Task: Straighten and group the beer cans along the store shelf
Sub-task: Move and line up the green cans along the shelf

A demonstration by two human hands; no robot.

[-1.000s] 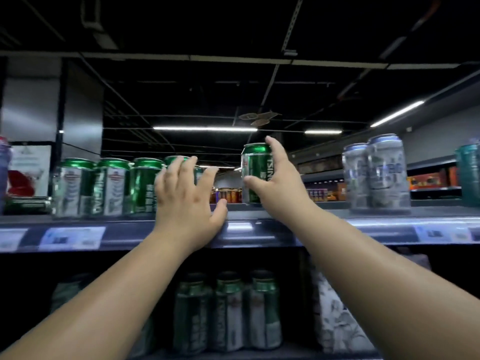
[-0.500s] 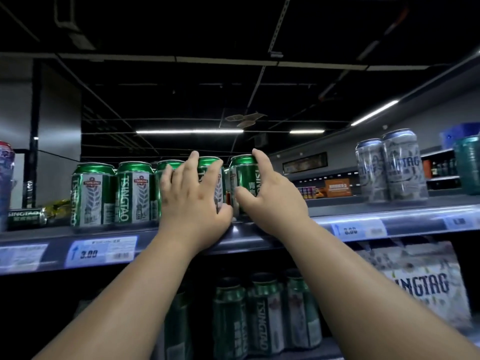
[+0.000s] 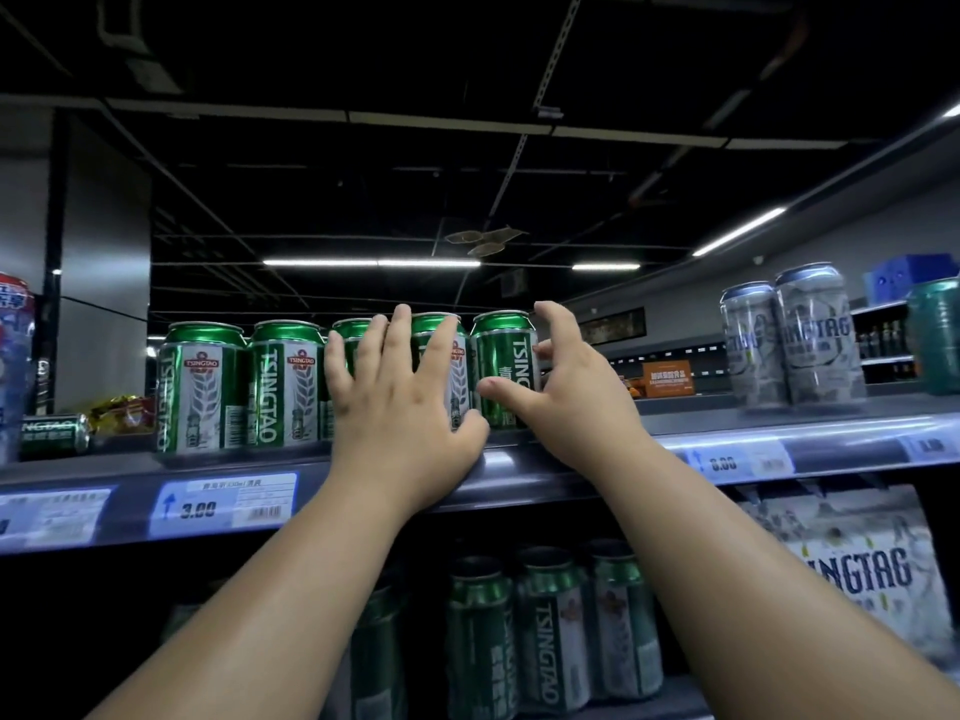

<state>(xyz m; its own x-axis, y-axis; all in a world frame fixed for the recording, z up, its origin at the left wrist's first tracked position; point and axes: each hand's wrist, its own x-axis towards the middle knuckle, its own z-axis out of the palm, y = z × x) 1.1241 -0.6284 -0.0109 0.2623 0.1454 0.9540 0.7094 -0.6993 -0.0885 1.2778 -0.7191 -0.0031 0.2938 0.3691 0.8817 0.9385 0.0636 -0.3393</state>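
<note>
Several green Tsingtao cans stand upright in a row on the upper shelf point(image 3: 130, 480). The leftmost can point(image 3: 200, 387) and its neighbour point(image 3: 285, 381) are uncovered. My left hand point(image 3: 400, 407) lies flat against the third and fourth cans with straight fingers, its heel on the shelf edge. The rightmost green can point(image 3: 504, 366) stands close against the row. My right hand point(image 3: 566, 397) is beside that can. The thumb touches its front and the fingers are spread and lifted off it.
Two silver cans point(image 3: 784, 340) stand farther right on the same shelf, with a teal can point(image 3: 935, 335) beyond them. At far left a green can point(image 3: 52, 433) lies on its side. More green cans point(image 3: 550, 626) and a carton pack point(image 3: 857, 563) fill the shelf below.
My right hand slid the lone green can left until it met the row, then loosened its fingers from it. My left hand stayed against the row.
</note>
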